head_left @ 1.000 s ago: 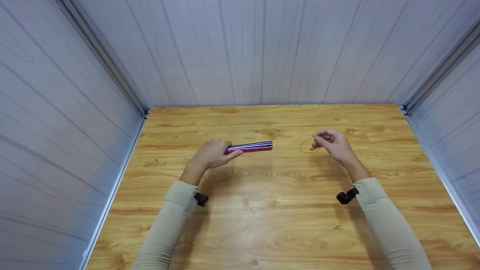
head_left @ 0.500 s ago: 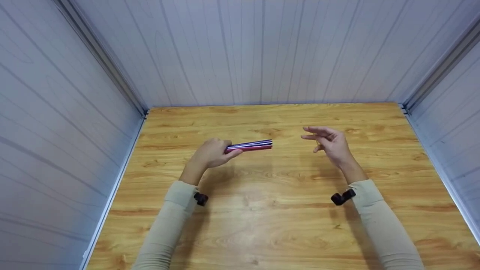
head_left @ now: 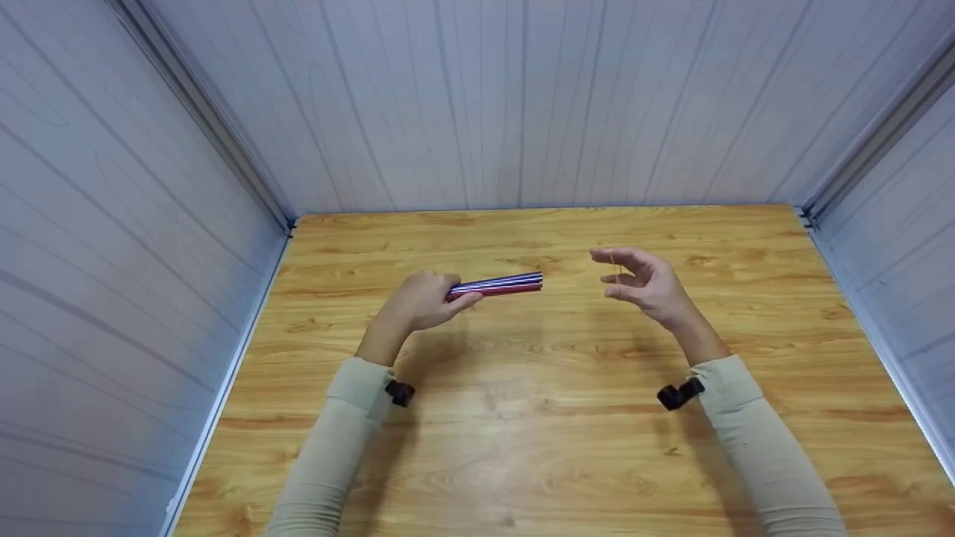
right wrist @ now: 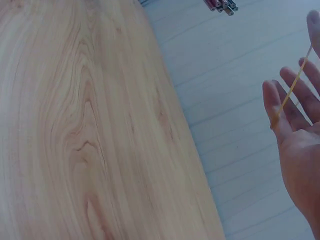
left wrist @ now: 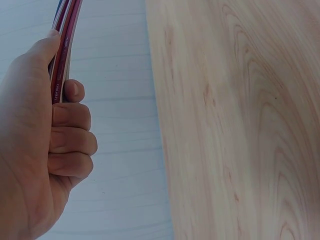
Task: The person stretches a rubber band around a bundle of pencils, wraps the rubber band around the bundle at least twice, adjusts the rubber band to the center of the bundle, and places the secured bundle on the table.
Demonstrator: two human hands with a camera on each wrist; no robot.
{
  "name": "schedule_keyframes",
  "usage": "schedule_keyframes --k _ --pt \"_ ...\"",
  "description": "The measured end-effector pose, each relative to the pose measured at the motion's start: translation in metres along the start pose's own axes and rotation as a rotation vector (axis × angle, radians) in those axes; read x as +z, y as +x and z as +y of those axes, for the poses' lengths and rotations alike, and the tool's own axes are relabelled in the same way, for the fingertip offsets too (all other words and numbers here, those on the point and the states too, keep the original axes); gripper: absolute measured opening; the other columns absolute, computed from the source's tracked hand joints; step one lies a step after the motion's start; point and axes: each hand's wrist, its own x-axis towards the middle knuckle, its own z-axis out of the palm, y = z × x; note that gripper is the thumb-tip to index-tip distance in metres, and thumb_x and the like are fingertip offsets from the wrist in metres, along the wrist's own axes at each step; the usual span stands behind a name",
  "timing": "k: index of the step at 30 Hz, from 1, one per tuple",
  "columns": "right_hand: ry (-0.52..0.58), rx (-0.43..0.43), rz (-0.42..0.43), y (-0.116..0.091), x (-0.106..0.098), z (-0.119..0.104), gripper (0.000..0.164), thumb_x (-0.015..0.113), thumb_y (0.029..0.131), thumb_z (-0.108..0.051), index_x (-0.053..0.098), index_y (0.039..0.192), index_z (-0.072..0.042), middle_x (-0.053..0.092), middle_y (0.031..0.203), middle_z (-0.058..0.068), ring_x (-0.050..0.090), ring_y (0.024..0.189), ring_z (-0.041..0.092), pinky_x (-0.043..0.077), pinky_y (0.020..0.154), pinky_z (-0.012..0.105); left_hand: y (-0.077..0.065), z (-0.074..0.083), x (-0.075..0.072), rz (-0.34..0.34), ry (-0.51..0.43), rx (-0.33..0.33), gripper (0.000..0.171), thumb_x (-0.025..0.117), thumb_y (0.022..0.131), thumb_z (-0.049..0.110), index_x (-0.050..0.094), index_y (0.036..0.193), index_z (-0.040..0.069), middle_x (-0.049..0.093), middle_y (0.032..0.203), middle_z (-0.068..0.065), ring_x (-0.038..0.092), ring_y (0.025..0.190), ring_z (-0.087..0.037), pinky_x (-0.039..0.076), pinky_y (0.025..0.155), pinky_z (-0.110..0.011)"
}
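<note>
My left hand (head_left: pixel 425 302) grips a bundle of several pencils (head_left: pixel 507 284), some blue-and-white striped and some red. The bundle sticks out to the right of the hand, above the table. In the left wrist view, fingers curl round the red pencils (left wrist: pixel 64 55) with the thumb along them. To the right, apart from the pencils' free ends, my right hand (head_left: pixel 649 287) is raised with its fingers spread. A thin yellow rubber band (right wrist: pixel 292 90) loops round its digits and is stretched between them. The pencil ends (right wrist: pixel 222 6) show at the top of the right wrist view.
A wood-grain table (head_left: pixel 492 418) lies beneath both hands. Pale panelled walls (head_left: pixel 477 104) stand at its back, left and right. Each sleeve carries a small black wrist camera, the left camera (head_left: pixel 400 393) and the right camera (head_left: pixel 680 394).
My right hand has gone from pinching the hanging rubber band to spreading its fingers inside it, stretching it, and has shifted slightly left. The left hand and pencils have barely moved.
</note>
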Motion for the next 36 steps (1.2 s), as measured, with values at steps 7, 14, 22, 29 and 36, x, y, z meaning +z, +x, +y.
schedule_keyframes --k 7,14,22,29,36 --pt "0.043 0.000 -0.032 -0.007 0.009 0.010 0.076 0.082 0.089 0.018 0.045 0.156 0.013 0.063 0.161 -0.008 0.058 0.152 0.014 0.061 0.114 0.034 0.000 0.001 -0.003 0.003 -0.011 0.017 0.056 0.058 0.115 0.054 0.070 0.098 0.002 0.038 0.070 0.004 0.036 0.065 -0.013 0.034 0.066 -0.034" --pt "0.095 -0.014 -0.022 0.003 0.028 0.014 0.079 0.085 0.090 0.014 0.042 0.157 0.012 0.060 0.164 0.000 0.059 0.153 0.023 0.062 0.113 0.036 0.006 0.006 -0.006 0.004 0.008 0.015 0.058 0.056 0.115 0.057 0.071 0.100 0.003 0.043 0.069 0.004 0.040 0.064 -0.013 0.037 0.065 -0.033" --pt "0.115 -0.013 -0.010 0.010 0.048 0.017 0.074 0.082 0.089 0.020 0.050 0.155 0.006 0.061 0.163 0.001 0.062 0.150 0.025 0.062 0.113 0.034 0.014 0.018 0.000 0.022 0.022 0.044 0.057 0.056 0.116 0.057 0.069 0.098 0.004 0.042 0.070 0.004 0.040 0.064 -0.013 0.036 0.067 -0.033" --pt "0.108 -0.032 -0.029 0.020 0.063 0.017 0.071 0.081 0.090 0.019 0.051 0.154 0.009 0.064 0.161 -0.002 0.063 0.150 0.024 0.062 0.112 0.031 0.022 0.029 0.002 0.023 0.017 0.059 0.058 0.056 0.115 0.059 0.070 0.097 0.005 0.047 0.071 0.002 0.043 0.063 -0.015 0.037 0.066 -0.033" --pt "0.046 -0.060 -0.052 0.025 0.073 0.018 0.074 0.090 0.094 -0.003 0.048 0.154 0.013 0.065 0.160 -0.005 0.064 0.149 0.035 0.065 0.104 0.030 0.027 0.035 0.008 0.011 0.044 0.094 0.056 0.056 0.116 0.056 0.072 0.101 0.005 0.056 0.075 -0.001 0.047 0.064 -0.015 0.037 0.064 -0.030"
